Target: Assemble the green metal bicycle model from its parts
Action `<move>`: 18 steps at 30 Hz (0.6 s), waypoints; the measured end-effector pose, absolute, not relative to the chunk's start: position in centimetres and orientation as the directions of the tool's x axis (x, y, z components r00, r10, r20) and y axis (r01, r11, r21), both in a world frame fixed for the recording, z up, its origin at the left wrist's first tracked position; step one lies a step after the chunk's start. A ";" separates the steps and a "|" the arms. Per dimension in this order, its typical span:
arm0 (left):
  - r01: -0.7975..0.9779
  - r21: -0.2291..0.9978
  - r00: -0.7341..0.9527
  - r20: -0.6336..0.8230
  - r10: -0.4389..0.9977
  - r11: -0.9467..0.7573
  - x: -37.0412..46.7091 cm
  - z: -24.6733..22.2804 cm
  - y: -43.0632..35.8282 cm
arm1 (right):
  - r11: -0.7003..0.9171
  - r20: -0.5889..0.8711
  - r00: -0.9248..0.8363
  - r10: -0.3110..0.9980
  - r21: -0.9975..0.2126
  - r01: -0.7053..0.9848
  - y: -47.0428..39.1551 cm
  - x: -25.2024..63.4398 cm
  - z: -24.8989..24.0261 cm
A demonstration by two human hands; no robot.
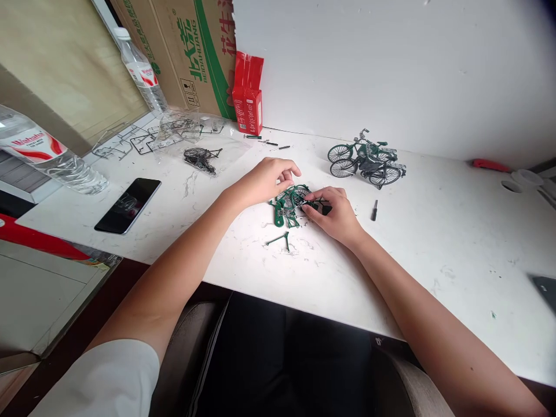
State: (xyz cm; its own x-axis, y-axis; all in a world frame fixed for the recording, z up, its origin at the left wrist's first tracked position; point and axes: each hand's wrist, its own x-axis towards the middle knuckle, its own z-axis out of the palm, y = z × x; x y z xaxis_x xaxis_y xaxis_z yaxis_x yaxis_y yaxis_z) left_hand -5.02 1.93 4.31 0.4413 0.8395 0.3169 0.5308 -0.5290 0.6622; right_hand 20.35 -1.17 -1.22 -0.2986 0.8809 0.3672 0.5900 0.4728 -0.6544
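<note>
Here, left hand's (278, 176) grip loosely curled, right's (330, 211) nearly closed, touching green parts (292, 202).

Head cam, sole view: mtd. on wearer's head, above near side of table (434, 243). Faces fwd & down across table. Range close to mid; L hand (267, 180) & R hand (337, 217) over table, approx. mid-frame. Wide coverage: wall (369, 69) beyond table at top, lap (278, 359) this side of table at btm.
</note>
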 end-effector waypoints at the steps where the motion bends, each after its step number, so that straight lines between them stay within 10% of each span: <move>1: 0.523 0.666 0.436 0.328 0.838 -0.532 -5.0 4.3 1.9 | 0.467 0.363 -0.295 0.884 -0.664 0.584 -1.2 20.3 -1.2; 18: 0.384 0.643 0.328 0.576 0.749 -0.662 -3.9 4.3 1.9 | 0.492 0.440 -0.230 0.868 -0.698 0.521 -1.4 20.3 -0.9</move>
State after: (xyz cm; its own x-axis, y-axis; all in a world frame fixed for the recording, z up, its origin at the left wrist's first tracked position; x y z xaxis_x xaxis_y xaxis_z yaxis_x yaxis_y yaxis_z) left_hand -3.87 1.92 4.31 0.3281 0.7491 0.5756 0.3835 -0.6624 0.6435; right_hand 20.29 -1.44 -0.90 -0.2301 0.8679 0.4402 0.5209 0.4919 -0.6976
